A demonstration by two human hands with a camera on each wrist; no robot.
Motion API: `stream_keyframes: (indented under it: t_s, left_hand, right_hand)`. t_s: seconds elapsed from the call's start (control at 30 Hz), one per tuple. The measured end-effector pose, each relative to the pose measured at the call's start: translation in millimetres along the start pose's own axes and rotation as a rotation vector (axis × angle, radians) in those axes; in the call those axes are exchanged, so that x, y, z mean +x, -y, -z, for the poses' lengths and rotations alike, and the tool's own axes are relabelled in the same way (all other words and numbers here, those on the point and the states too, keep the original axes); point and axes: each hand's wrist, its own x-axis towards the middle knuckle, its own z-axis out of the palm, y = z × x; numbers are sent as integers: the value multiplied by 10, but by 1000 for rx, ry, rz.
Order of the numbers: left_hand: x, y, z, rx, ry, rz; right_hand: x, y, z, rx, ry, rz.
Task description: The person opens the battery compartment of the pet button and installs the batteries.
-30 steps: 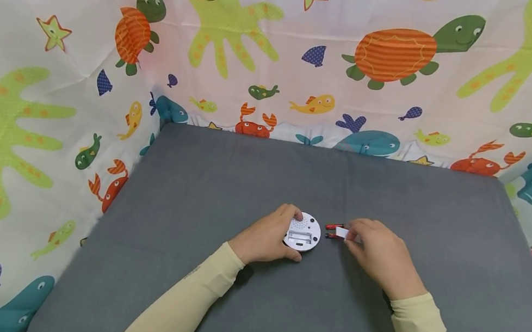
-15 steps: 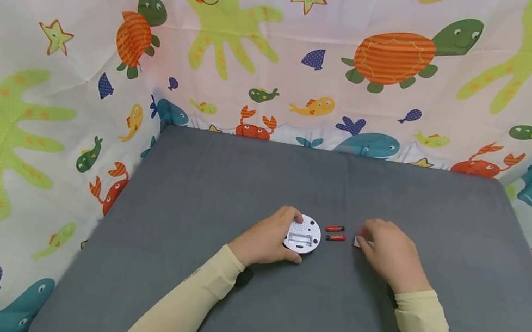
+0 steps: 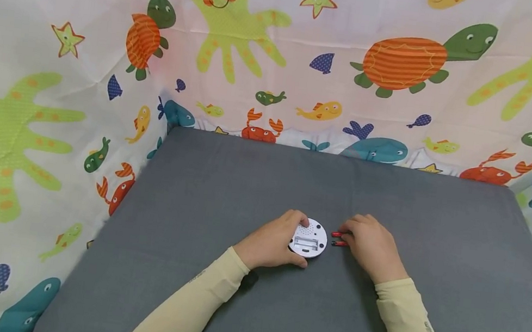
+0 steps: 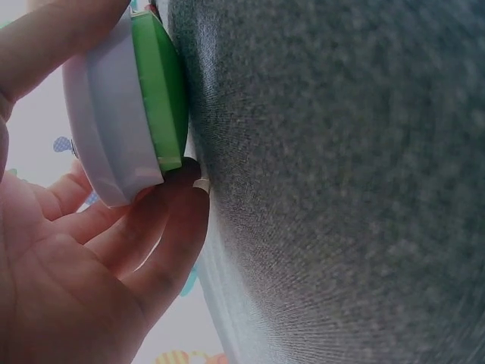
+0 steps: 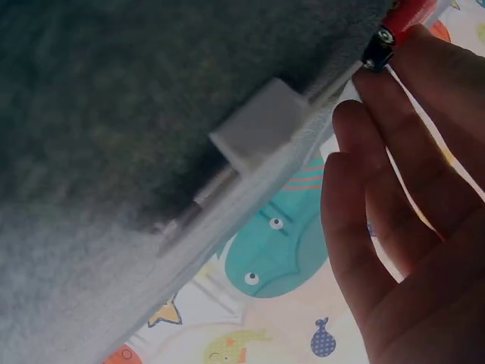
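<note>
Left hand (image 3: 273,243) is gripping the round white gadget (image 3: 311,233), probably steadying it battery slot (image 3: 306,243) up; 2 red batteries (image 3: 336,234) are lying partly under the right hand (image 3: 372,247), can't tell if it's pinching.

A round white electronic device (image 3: 316,232), green on its underside, turns its open battery compartment (image 3: 306,243) upward; two red batteries (image 3: 341,243) with black ends sit just beside it, roughly parallel and partly hidden; a small white battery cover (image 5: 261,125) lies apart from them.

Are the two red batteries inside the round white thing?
No, both red batteries are outside the round white thing, by the right hand.
</note>
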Motion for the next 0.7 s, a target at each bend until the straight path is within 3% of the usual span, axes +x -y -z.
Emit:
stream_keyframes:
  t_s: [0.23,0.47,0.7]
  left_hand:
    - [5,21,2,4,4,-11]
    - [21,12,8,10,8,-11]
    - [8,14,-1,20,9,-2]
  right_hand:
    - [0,84,102,-8,-40,17]
    - [-15,352,292,50,-36,96]
    - [-29,541,195,53,-47,184]
